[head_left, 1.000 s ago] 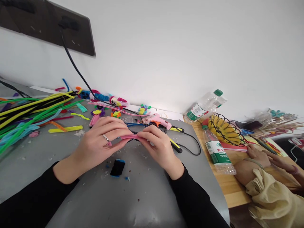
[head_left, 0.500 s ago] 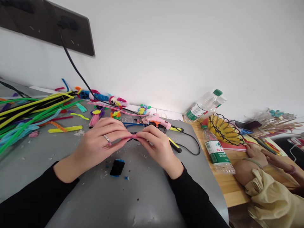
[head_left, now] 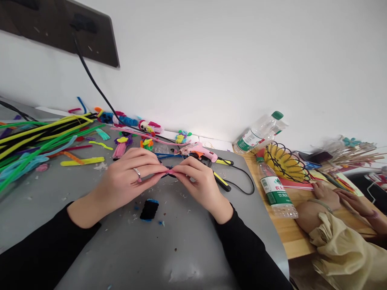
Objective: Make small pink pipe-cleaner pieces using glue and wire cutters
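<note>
My left hand (head_left: 122,181) and right hand (head_left: 204,185) both pinch a pink strip (head_left: 171,172) held between them. It looks narrow and roughly straight, mostly hidden by my grip. Below, nearer me, lies a black piece (head_left: 149,210) edged with blue.

Matt pink strip (head_left: 170,172) at centre, fuzzy black block (head_left: 149,210) at seven o'clock; smooth grey tabletop (head_left: 145,257) gleaming at six, plush pipe cleaners (head_left: 33,141) at nine, clear plastic bottle (head_left: 276,191) at four on a grained wooden tabletop (head_left: 292,243)!
</note>
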Demonstrator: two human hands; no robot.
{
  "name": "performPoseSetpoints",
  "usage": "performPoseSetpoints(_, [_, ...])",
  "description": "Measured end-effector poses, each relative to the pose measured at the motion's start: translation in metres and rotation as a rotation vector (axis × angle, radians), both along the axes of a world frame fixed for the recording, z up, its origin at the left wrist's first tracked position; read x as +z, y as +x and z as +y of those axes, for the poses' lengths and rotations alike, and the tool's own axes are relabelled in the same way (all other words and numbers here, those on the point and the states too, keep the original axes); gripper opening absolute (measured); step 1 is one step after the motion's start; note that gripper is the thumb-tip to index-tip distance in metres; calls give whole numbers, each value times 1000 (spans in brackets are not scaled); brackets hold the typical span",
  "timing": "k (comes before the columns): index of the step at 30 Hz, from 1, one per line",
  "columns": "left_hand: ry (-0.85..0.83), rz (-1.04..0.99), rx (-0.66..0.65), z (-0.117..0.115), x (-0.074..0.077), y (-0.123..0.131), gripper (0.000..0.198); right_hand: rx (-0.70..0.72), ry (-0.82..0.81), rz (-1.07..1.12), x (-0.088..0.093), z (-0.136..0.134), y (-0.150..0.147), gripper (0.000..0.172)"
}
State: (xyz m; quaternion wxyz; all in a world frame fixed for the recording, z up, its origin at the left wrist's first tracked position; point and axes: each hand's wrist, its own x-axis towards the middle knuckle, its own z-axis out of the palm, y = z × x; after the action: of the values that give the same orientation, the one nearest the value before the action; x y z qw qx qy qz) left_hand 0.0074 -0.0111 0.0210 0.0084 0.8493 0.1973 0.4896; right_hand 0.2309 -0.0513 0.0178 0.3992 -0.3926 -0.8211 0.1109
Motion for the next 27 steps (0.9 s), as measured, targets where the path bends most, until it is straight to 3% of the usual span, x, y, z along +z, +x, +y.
performPoseSetpoints(27, [-32,18,-1,1,1,-2,15,-2,-45,41,1,1,0,20])
